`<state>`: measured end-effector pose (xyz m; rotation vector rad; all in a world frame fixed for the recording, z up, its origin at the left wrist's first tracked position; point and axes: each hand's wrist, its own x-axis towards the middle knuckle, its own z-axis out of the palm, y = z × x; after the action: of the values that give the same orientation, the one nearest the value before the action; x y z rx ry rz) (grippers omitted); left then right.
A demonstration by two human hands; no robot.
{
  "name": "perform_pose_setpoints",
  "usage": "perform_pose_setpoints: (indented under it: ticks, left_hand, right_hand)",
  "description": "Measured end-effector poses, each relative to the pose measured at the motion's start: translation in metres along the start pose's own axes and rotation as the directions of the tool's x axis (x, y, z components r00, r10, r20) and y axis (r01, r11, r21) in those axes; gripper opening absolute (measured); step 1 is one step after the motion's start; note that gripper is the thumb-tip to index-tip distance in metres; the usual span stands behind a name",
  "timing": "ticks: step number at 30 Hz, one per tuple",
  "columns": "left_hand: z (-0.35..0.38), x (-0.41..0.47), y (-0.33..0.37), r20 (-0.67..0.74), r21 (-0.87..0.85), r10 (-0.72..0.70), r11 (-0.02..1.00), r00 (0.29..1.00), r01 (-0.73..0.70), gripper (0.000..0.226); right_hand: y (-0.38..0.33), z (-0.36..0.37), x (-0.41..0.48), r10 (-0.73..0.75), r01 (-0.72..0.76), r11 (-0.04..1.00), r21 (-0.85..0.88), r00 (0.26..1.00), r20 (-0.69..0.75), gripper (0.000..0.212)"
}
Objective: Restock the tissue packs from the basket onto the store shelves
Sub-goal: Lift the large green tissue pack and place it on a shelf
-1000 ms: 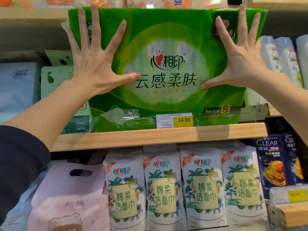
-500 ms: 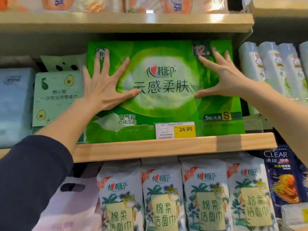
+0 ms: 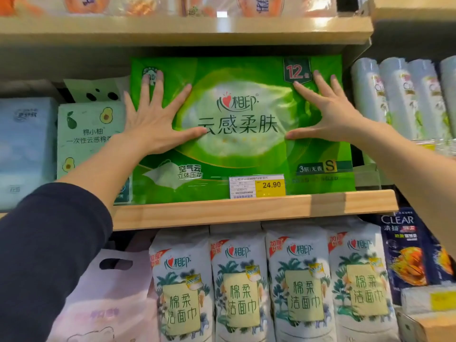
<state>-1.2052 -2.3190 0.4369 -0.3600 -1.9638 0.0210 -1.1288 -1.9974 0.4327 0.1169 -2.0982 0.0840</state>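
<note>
The wooden shelf [image 3: 246, 211] carries the green tissue pack [image 3: 241, 149] upright, filling the gap under the upper shelf [image 3: 185, 29]. An avocado-print pack [image 3: 86, 134] touches its left; white bottles [image 3: 394, 95] stand right. Left hand [image 3: 150, 124] and right hand [image 3: 330, 114] press flat, fingers spread, gripping nothing. A price tag [image 3: 257, 185] covers its lower edge.

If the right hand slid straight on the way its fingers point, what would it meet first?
The right hand lies flat on the green tissue pack, fingers pointing up and slightly left. Sliding on, it would likely cross the "12" badge, then reach the underside of the upper shelf. Depth there is unclear.
</note>
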Motion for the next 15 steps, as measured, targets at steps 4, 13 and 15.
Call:
perform_pose_setpoints:
  ticks: [4, 13, 15]
  left_hand:
    - [-0.013, -0.006, 0.006, 0.077, -0.05, -0.008, 0.999, 0.997, 0.012, 0.09]
    - [-0.035, -0.054, -0.012, 0.177, -0.177, -0.008, 0.983, 0.984, 0.04, 0.084]
    - [-0.045, -0.07, -0.019, 0.215, -0.218, -0.017, 0.974, 0.976, 0.065, 0.083]
  right_hand:
    - [-0.008, -0.003, -0.009, 0.029, -0.029, 0.999, -0.029, 0.999, 0.024, 0.099]
    - [-0.027, -0.023, -0.056, 0.072, -0.066, 0.997, -0.05, 0.989, 0.13, 0.09]
    - [-0.033, -0.03, -0.069, 0.059, -0.052, 0.998, -0.045, 0.983, 0.173, 0.091]
